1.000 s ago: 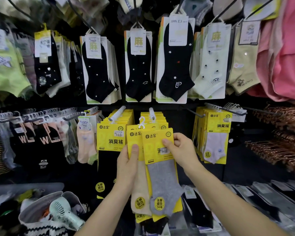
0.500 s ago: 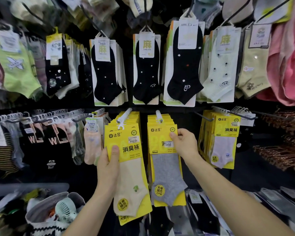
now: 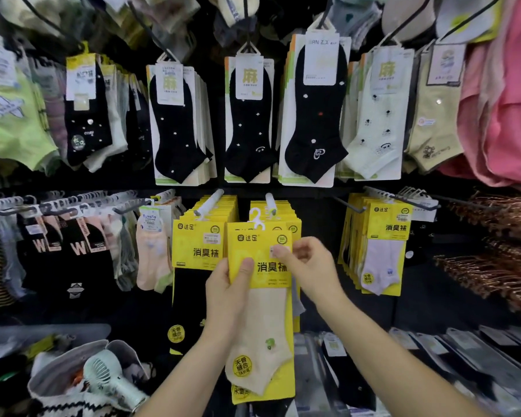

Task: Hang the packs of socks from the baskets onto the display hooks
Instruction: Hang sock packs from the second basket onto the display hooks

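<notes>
A yellow pack with a cream sock [image 3: 260,311] is held up in front of the lower display row. My left hand [image 3: 227,291] grips its left edge, thumb on the front of the card. My right hand [image 3: 309,266] pinches the card's upper right corner. The pack's white hanger loop [image 3: 257,219] sits just below and in front of the white display hook [image 3: 270,203], which carries a stack of yellow packs [image 3: 292,218]. A grey sock pack peeks out behind the held one. Another white hook [image 3: 209,203] to the left holds yellow packs with a black sock [image 3: 197,248].
A third stack of yellow packs with a white sock [image 3: 382,254] hangs to the right. Sock packs fill the upper row [image 3: 248,121]. Copper hangers [image 3: 494,254] jut out at right. A bag with a small handheld fan [image 3: 109,380] sits at lower left.
The grey sock pack now hangs on the centre hook. My left hand has brought the cream sock pack right, in front of that hook, and my right hand has moved onto its upper corner.
</notes>
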Demonstrator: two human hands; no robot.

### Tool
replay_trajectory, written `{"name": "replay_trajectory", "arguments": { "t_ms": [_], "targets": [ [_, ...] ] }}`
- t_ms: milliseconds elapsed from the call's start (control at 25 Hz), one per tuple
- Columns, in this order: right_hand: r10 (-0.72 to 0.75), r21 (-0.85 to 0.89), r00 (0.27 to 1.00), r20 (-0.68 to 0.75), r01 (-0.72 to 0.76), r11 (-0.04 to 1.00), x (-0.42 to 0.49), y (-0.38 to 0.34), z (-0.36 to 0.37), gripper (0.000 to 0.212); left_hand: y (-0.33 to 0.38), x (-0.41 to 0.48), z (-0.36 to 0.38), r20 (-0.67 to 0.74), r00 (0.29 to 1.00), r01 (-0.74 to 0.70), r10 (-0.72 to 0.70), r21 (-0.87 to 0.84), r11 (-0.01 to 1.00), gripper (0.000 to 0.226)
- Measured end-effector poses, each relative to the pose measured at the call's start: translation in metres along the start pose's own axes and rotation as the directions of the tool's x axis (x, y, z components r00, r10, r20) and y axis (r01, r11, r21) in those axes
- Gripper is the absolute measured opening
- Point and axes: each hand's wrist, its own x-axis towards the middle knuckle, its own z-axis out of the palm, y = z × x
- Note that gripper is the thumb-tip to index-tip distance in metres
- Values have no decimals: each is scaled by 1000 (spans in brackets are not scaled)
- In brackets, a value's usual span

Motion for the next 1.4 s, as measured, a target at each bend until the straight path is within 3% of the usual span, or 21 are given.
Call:
{"name": "replay_trajectory", "arguments": {
  "t_ms": [200, 480, 640, 760, 960, 1120, 1200, 1280, 1400],
  "targets": [
    [-23, 32, 1000, 4, 23, 999, -2, 0, -15, 12, -3, -7, 20, 8, 999, 50, -50, -47, 998, 15],
    [32, -23, 994, -104, -35, 999, 25, -8, -12, 12, 2, 10, -24, -161, 986, -46, 51, 38, 998, 18],
    [31, -66, 995, -96, -37, 997, 40, -12, 5, 13, 9, 14, -53, -170, 977, -112, 129, 109, 988, 22],
    [49, -98, 993, -111, -60, 993, 43, -6, 18, 14, 17, 7, -62, -128, 981, -131, 144, 100, 986, 46],
    [73, -137, 990, -120, -90, 986, 44, 1, 17, 13, 9, 10, -61, -100, 990, -96, 102, 65, 993, 21],
    [-24, -247, 973, -229, -34, 968, 29, 7, 3, 31, -1, 8, -48, -61, 998, -2, 4, 21, 1000, 19],
    [-125, -169, 977, -170, 96, 981, 19, 2, 0, 19, -4, 2, -35, -21, 1000, 19, -18, 30, 999, 17],
    [-152, -94, 988, 16, 153, 984, 12, -5, 0, 6, -7, -5, -21, 21, 999, 28, -30, 70, 997, 17],
    [-134, -97, 986, 103, 144, 985, 6, -7, -3, 16, -10, -11, -2, 59, 997, 50, -54, 71, 996, 14]
  ]
}}
